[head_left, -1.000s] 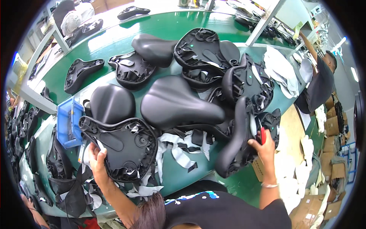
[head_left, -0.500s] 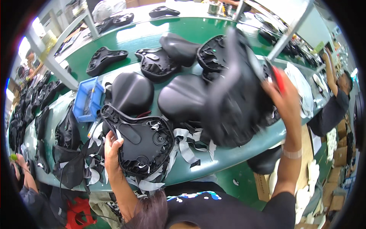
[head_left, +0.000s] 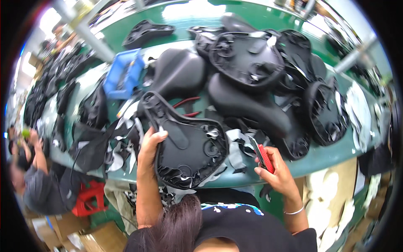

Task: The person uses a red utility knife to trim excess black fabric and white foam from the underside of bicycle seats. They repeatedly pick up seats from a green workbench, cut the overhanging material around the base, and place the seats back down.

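Observation:
My left hand (head_left: 150, 145) is closed on the narrow end of a black bike saddle (head_left: 191, 140), its thumb over the rim. The saddle lies underside up at the table's front edge, with ragged cover edges and pale scraps inside its rim. To the right of it, my right hand (head_left: 277, 172) is wrapped round a red utility knife (head_left: 265, 159), whose blade points up and away from me. The knife is apart from the saddle. Pale and dark fabric offcuts (head_left: 238, 147) lie between the two. Just beyond is a smooth black saddle (head_left: 247, 103), top side up.
More saddles (head_left: 247, 56) are heaped across the table's far and right side. A blue bin (head_left: 124, 74) stands far left, near red-handled pliers or scissors (head_left: 187, 102). White cloths (head_left: 357, 115) lie at the right edge. A person (head_left: 46, 185) sits at the left near a red stool (head_left: 90, 198).
My right hand has come down and left with the knife. The saddle blurred beside it before now rests among the others. My left hand still holds its saddle; the view has shifted.

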{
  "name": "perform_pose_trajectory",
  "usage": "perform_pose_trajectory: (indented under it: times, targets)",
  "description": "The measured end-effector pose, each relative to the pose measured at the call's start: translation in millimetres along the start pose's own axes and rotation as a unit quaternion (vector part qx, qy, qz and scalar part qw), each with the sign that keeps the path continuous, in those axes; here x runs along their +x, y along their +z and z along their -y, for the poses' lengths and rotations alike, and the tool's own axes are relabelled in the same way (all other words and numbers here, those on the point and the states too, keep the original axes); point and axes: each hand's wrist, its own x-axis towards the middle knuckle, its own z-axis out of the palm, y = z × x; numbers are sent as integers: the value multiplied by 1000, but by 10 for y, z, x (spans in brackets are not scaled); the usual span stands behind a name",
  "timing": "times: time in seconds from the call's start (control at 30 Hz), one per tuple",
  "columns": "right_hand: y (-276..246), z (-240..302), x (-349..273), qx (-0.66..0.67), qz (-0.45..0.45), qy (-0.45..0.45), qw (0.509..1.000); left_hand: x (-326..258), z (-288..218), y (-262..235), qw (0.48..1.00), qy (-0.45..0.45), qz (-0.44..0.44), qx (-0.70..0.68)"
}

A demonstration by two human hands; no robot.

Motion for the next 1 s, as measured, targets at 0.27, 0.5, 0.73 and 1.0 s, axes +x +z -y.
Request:
perform_pose_trajectory:
  times: [0.27, 0.5, 0.73, 1.0]
  targets:
    - [203, 120, 686, -380, 83, -387, 836, 23, -258, -163, 992, -16, 67, 104]
    - [242, 388, 982, -509, 137, -408, 745, 300, -452, -86, 951, -19, 194, 238]
    - [508, 0, 329, -490, 86, -229, 837, 139, -203, -242, 984, -36, 60, 165]
    - [505, 4, -52, -363, 64, -199, 908, -421, -21, -140, 996, 33, -79, 28]
